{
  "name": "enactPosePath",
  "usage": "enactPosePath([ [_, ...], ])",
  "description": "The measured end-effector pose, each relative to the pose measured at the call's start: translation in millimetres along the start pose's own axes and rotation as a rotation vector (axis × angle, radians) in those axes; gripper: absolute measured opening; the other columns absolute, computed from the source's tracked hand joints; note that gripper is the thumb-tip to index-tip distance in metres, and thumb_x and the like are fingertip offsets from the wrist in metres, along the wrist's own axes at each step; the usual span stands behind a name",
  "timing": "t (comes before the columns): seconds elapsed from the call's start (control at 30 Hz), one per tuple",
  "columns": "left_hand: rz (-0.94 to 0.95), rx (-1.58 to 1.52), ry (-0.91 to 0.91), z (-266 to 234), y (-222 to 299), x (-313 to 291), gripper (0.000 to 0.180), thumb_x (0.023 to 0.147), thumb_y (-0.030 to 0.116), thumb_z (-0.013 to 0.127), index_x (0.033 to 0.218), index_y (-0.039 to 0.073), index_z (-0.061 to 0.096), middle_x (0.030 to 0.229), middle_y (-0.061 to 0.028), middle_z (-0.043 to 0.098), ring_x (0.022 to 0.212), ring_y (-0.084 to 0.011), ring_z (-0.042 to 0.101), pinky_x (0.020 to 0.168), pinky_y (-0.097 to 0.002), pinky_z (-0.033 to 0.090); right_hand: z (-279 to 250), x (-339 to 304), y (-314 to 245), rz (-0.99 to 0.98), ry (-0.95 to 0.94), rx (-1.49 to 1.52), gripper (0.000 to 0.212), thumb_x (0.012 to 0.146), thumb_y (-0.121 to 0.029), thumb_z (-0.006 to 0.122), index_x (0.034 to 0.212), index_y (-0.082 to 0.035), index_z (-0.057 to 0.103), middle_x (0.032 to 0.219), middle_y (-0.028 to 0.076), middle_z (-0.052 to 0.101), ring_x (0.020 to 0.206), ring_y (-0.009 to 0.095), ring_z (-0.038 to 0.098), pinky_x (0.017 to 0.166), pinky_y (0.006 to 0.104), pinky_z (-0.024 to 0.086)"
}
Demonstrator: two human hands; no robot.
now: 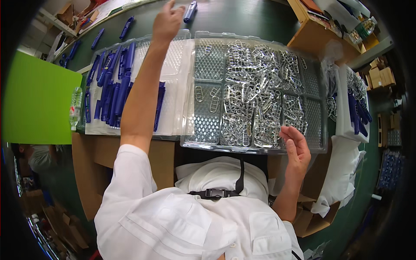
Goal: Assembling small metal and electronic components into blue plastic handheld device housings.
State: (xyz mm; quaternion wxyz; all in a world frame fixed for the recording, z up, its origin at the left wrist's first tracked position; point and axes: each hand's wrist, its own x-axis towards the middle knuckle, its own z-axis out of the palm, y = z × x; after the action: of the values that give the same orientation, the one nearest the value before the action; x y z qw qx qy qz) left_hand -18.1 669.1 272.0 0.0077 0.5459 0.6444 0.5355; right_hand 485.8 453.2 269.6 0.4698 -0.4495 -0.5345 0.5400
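Observation:
My left hand (pixel 168 21) reaches to the far side of the table, fingers apart and holding nothing I can see. Just right of its fingertips lies a dark-blue plastic handle-like piece (pixel 190 12), apart from the hand. My right hand (pixel 297 149) hovers over the near right edge of a clear compartment tray (pixel 208 136). Its fingers are loosely bent, with a gap to the thumb and nothing visible between them. Heaps of silver slotted metal pieces (pixel 253 93) fill the tray's middle compartments; a few lie in the left ones.
Left of it, another clear tray (pixel 167 106) with white lining holds several blue pieces (pixel 115 93). More blue pieces (pixel 126 27) lie beyond it. A plastic bottle (pixel 75 106) stands by a green panel (pixel 39 99). Right is a white bin (pixel 353 104) with metal and blue pieces.

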Motion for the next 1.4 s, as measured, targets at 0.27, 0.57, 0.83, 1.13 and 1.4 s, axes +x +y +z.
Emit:
enactPosePath([
  [0.27,-0.138,-0.228,0.826,-183,105,-251,0.028,0.103,0.005,0.054,0.129,-0.004,0.062,0.127,-0.0115,0.068,0.105,-0.0175,0.065,0.094,-0.0307,0.052,-15,33,18,-0.142,-0.019,-0.666,0.023,0.093,0.001,0.069,0.115,-0.005,0.073,0.113,0.007,0.074,0.098,0.017,0.070,0.076,0.0322,0.057],
  [0.57,-1.301,-0.194,0.946,-299,-67,-629,0.029,0.088,0.004,0.062,0.116,0.007,0.067,0.102,-0.0032,0.067,0.089,-0.0157,0.062,0.078,-0.0345,0.051,-6,78,35,-0.515,-0.389,-1.287,0.027,0.092,-0.003,0.068,0.119,-0.007,0.070,0.117,0.011,0.069,0.105,0.033,0.068,0.088,0.0415,0.055],
  [0.83,-1.313,0.291,1.330,-365,11,-689,0.044,0.098,0.012,0.061,0.141,0.003,0.054,0.138,-0.0113,0.057,0.124,-0.0255,0.057,0.109,-0.0400,0.043,-16,98,46,-0.573,-0.405,-1.035,0.018,0.099,-0.005,0.066,0.117,-0.001,0.068,0.110,0.013,0.068,0.098,0.029,0.068,0.086,0.0369,0.054],
  [1.13,-1.098,0.942,0.745,-465,-30,-686,0.036,0.095,0.013,0.058,0.130,0.008,0.066,0.127,-0.0129,0.070,0.118,-0.0341,0.066,0.103,-0.0431,0.050,-48,97,58,-0.375,-0.356,-0.927,0.024,0.104,-0.005,0.061,0.124,0.005,0.068,0.122,0.011,0.069,0.109,0.021,0.065,0.098,0.0305,0.049],
  [1.4,-1.017,1.233,0.058,-431,-144,-638,0.033,0.091,0.008,0.060,0.122,0.011,0.070,0.130,-0.0131,0.062,0.120,-0.0370,0.060,0.098,-0.0499,0.052,-28,83,31,-0.265,-0.348,-0.901,0.032,0.105,-0.007,0.060,0.136,0.000,0.066,0.128,0.006,0.067,0.112,0.014,0.062,0.100,0.0279,0.049],
])
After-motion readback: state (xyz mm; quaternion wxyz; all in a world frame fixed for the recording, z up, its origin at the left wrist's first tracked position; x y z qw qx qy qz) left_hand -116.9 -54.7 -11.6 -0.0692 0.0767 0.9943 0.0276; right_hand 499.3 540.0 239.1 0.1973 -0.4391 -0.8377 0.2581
